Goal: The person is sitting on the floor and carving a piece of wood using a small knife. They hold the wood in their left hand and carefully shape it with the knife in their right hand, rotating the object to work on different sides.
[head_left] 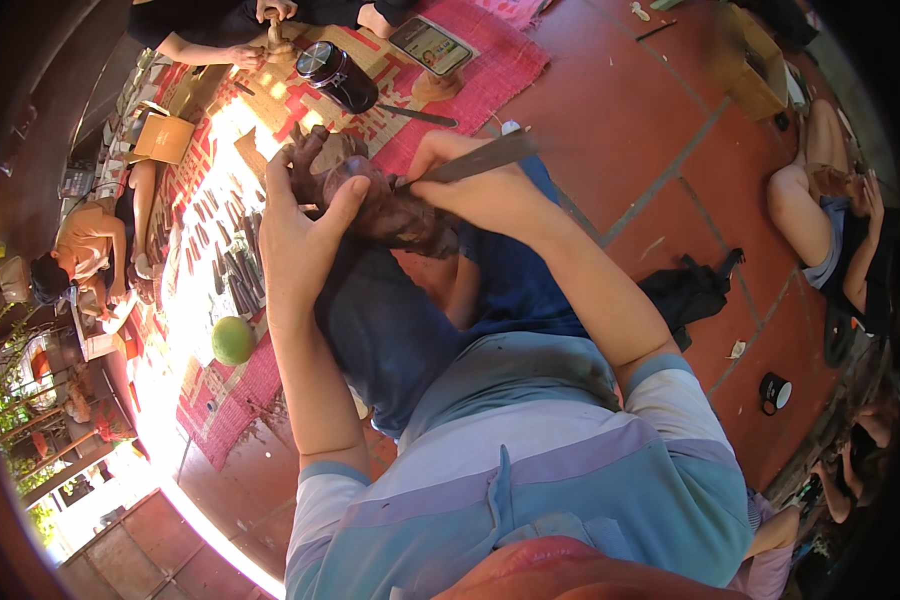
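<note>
The left grip (305,225) is clamped on a dark brown carving (395,215) over the lap (385,315); the right grip (485,195) clasps 1 flat dark tool (485,158) beside it. Beyond is a black jar (345,85).

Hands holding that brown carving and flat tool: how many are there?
2: the left hand gripping the carving from the left; the right hand holding the flat tool on the right.
</note>
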The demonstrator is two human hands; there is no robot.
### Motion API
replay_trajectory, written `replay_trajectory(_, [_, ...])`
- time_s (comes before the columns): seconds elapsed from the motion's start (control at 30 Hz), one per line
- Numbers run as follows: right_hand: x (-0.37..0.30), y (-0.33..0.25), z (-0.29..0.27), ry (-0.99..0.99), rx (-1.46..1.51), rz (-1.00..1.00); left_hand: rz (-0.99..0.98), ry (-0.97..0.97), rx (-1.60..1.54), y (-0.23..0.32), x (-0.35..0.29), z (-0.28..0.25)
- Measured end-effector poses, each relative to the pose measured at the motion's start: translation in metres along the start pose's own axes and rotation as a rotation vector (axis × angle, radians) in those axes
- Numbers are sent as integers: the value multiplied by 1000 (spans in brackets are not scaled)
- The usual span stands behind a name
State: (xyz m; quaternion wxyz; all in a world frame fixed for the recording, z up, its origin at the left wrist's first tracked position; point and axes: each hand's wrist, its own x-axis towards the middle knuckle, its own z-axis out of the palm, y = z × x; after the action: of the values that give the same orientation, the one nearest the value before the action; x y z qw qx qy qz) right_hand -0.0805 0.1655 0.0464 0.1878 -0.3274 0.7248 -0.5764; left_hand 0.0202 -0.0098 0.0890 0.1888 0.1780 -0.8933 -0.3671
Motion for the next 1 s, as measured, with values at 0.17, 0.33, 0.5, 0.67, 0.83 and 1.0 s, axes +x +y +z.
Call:
replay_trajectory(0.17, [11, 3, -5, -24, -5, -128, -5, 9, 4, -1, -1, 0])
replay_trajectory(0.33, [9, -5, -1, -15, -165, -218, -10, -2, -10, 4, 0, 1])
replay_trajectory(0.5, [16, 2, -5, -56, -10, -71, -8, 3, -34, 3, -1, 2])
replay_trajectory(0.67, [18, 8, 2, -39, -144, -252, 2, -5, -34, 4, 0, 2])
replay_trajectory(0.83, [16, 0, -1, -69, -86, -136, -38, -14, -40, 6, -1, 1])
replay_trajectory(1.0, [21, -2, -15, -122, -103, -20, -19, -3, -13, 4, 0, 0])
